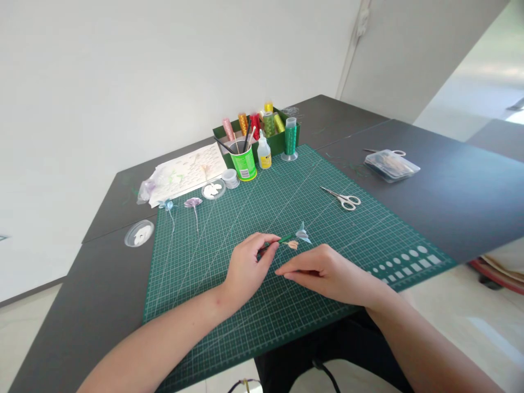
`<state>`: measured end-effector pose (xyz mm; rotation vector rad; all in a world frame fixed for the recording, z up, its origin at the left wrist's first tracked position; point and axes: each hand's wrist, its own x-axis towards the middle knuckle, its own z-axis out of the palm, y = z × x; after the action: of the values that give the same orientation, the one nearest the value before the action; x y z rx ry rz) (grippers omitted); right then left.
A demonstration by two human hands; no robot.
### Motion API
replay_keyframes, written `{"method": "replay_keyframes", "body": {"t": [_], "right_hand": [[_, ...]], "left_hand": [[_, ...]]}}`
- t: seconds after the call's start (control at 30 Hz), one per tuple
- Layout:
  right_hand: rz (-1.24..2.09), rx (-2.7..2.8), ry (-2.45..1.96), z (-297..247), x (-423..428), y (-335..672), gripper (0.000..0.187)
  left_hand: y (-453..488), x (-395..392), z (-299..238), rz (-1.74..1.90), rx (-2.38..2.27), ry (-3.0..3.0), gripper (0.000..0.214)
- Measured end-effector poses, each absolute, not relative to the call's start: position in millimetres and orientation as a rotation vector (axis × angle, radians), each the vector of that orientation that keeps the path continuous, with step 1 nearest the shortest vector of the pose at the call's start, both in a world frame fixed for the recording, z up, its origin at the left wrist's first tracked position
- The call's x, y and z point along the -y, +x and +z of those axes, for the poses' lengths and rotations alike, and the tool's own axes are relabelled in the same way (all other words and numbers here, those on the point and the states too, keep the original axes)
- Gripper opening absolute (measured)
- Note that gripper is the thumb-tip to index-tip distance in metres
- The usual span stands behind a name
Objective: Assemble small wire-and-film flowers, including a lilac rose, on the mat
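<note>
My left hand (249,262) pinches a green-wrapped flower stem (285,239) between thumb and fingers. At the stem's far end is a pale blue flower (303,233). A small peach bud (292,245) sits just below it, close to the stem. To the right, my right hand (323,270) hovers low over the green cutting mat (229,234), its thumb and fingertips drawn nearly together. Whatever those fingertips hold, perhaps something very thin, is too small to make out. A loose blue flower (167,205) and a lilac flower (193,202) lie on the mat's left side, each on a thin stem.
White-handled scissors (346,200) lie on the mat's right. Behind stand a green tin of tools (244,164), a glue bottle (264,153), a green thread spool (290,136) and a box (278,144) of spools. A clear case (392,165) sits right; a dish (139,233) of white pieces sits left.
</note>
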<state>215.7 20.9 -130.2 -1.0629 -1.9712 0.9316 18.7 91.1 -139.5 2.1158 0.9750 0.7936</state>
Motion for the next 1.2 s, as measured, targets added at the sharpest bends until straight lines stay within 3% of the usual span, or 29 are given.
{"method": "replay_keyframes", "body": {"t": [0.13,0.47,1.2], "right_hand": [[0.807,1.891,-0.926,-127,-18,220,0.021],[0.5,1.604,-1.053,-119,-14,220,0.02],[0.657,1.584,-1.033,-125,-21,220,0.021]], "left_hand": [[18,-90,-140,0.713,-0.988,2.193,0.016],[18,-86,-135,0.575,-0.91,2.361,0.015],[17,-84,-135,0.513,-0.778,2.592,0.018]]}}
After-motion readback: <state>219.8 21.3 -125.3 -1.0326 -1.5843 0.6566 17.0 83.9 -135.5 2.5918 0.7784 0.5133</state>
